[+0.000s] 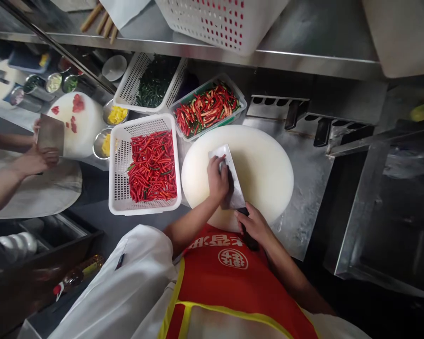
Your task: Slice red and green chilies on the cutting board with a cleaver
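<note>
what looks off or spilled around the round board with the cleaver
Nothing stands out. The round cutting board is bare apart from the cleaver, held by the right hand with the left hand on its blade. The red chillies stay inside their white basket.

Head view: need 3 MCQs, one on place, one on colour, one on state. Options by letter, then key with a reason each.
1. Where is the white basket of red chilies relative to the round cutting board?
A. to its left
B. on top of it
C. to its right

2. What colour is the round cutting board?
A. green
B. white
C. black

3. How is the cleaver held?
A. lying untouched on the board
B. right hand at the handle, left hand on the blade
C. hanging on a rack

Answers:
1 A: the basket sits beside the board's left edge.
2 B: its bare surface is white.
3 B: the right hand grips the dark handle and the left hand's fingers lie over the blade.
</note>
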The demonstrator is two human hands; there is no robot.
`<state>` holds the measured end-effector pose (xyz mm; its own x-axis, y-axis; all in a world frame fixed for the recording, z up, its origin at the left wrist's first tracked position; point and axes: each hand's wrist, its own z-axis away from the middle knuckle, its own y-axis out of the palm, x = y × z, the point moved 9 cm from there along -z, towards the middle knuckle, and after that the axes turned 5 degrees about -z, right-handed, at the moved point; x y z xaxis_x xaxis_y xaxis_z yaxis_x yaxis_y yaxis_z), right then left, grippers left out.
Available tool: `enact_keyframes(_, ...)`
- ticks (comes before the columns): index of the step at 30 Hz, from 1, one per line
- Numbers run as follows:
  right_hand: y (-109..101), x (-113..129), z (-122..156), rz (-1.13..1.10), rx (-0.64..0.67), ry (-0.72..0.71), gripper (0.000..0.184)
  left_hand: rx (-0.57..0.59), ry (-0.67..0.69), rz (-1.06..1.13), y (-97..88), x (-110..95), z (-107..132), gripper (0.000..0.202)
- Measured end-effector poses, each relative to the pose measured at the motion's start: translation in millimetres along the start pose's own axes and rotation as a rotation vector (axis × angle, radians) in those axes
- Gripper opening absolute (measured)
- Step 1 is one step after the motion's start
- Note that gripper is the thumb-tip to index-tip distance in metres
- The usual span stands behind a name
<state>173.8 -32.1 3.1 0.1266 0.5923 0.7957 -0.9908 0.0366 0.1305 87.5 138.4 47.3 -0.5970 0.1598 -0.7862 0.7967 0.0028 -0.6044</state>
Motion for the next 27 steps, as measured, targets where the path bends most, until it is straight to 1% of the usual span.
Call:
enact_keyframes(2,11,31,-30,-0.028,-0.007,-0.053,0.027,-0.023,0.061,-0.027,-13.4,-1,-42,0.033)
enact_keyframes(4,23,67,-62,-0.051,-0.031,-0.123,0.026,-0.01,0.135,-0.086,-22.0,1,-88,0.033)
enact_keyframes(6,34,99,-91,-0.11,-0.056,-0.164,0.024,0.031,0.205,-0.161,-25.3,7,-134,0.034)
enact_keyframes(8,40,119,-111,-0.203,-0.074,-0.17,0.022,0.089,0.259,-0.238,-24.5,20,-174,0.034)
enact_keyframes(10,38,124,-120,-0.288,-0.088,-0.148,0.022,0.152,0.3,-0.317,-21.1,37,-207,0.034)
enact_keyframes(11,35,120,-121,-0.308,-0.095,-0.128,0.023,0.176,0.311,-0.359,-19.5,46,-220,0.034)
enact_keyframes(13,24,105,-114,-0.312,-0.108,-0.077,0.024,0.192,0.298,-0.436,-17.9,64,-240,0.035)
enact_keyframes(15,11,84,-101,-0.301,-0.127,-0.025,0.026,0.172,0.233,-0.496,-17.7,79,-249,0.04)
enact_keyframes(16,4,74,-93,-0.299,-0.138,-0.004,0.028,0.161,0.192,-0.52,-16.7,85,-250,0.045)
enact_keyframes(18,-7,57,-77,-0.294,-0.155,0.028,0.029,0.143,0.12,-0.563,-12.5,92,-242,0.053)
enact_keyframes(20,-14,44,-61,-0.272,-0.167,0.051,0.03,0.119,0.082,-0.596,-7.6,93,-229,0.059)
enact_keyframes(22,-17,33,-49,-0.231,-0.165,0.07,0.03,0.098,0.066,-0.612,-3.8,92,-219,0.063)
enact_keyframes(24,-17,23,-40,-0.205,-0.15,0.089,0.031,0.091,0.047,-0.617,-2.2,92,-217,0.065)
enact_keyframes(27,-14,10,-33,-0.197,-0.131,0.106,0.033,0.075,0.002,-0.618,-4.8,96,-232,0.064)
